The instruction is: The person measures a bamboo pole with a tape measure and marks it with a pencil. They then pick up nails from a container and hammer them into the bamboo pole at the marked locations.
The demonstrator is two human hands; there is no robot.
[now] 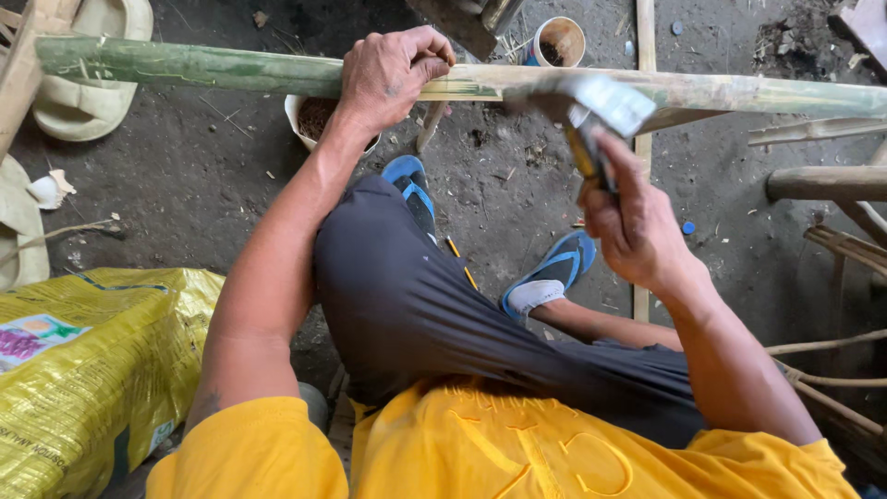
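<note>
A long green bamboo pole [203, 66] lies crosswise in front of me above the dirt floor. My left hand [388, 74] is clenched over the pole near its middle, pressing on it. My right hand [633, 217] grips the handle of a hammer [591, 103]; its metal head is blurred and hangs just over the pole, right of my left hand. My legs in dark trousers and blue sandals [554, 273] sit below the pole.
A yellow woven sack [83, 370] lies at lower left. Two small cups [559, 39] stand on the floor beyond the pole. Beige sandals [83, 102] lie at upper left. Bamboo pieces and sticks [822, 180] crowd the right side.
</note>
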